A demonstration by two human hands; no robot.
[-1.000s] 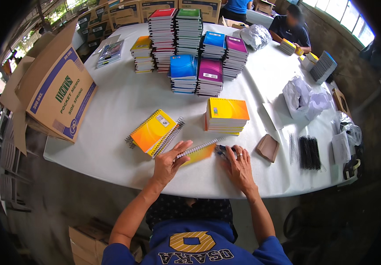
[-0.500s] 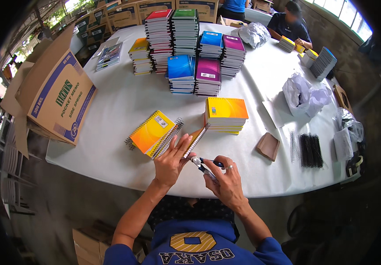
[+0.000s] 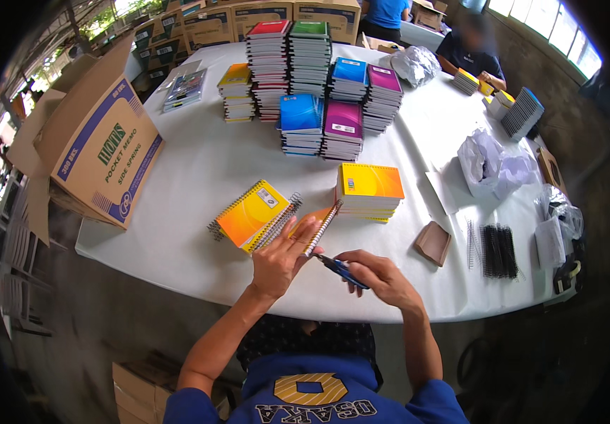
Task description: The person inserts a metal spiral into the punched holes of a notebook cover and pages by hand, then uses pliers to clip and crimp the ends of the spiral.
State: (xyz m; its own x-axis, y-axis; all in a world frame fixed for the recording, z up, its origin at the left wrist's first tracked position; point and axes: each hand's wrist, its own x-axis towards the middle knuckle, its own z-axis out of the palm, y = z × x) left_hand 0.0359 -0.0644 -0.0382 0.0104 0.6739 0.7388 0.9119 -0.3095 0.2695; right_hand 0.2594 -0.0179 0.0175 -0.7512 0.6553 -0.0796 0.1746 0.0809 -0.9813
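Observation:
My left hand (image 3: pixel 276 263) lies over a small spiral notebook, gripping it with fingers along the cover and thumb by the coil's near end. The notebook's wire coil (image 3: pixel 324 227) slants up to the right; most of the cover is hidden under my fingers. In my right hand (image 3: pixel 381 277) is a pair of blue-handled pliers (image 3: pixel 344 271), handles squeezed together, jaws at the coil's near end. Left of my left hand sits a small pile of yellow-orange spiral notebooks (image 3: pixel 254 215). Just beyond, a neat stack of yellow notebooks (image 3: pixel 370 185) stands on the white-covered table (image 3: pixel 177 244).
Tall stacks of red, green, blue, purple and yellow notebooks (image 3: pixel 310 67) stand farther back. An open cardboard box (image 3: pixel 107 152) is at the left. To the right lie a brown tray-like piece (image 3: pixel 433 243), black coils (image 3: pixel 498 251) and plastic bags (image 3: pixel 485 161). A co-worker (image 3: pixel 469 53) sits at far right.
The pliers' handles, spread before, are now closed together, and my right hand has turned and shifted slightly right. My left hand keeps its hold on the notebook. The whole view has shifted slightly.

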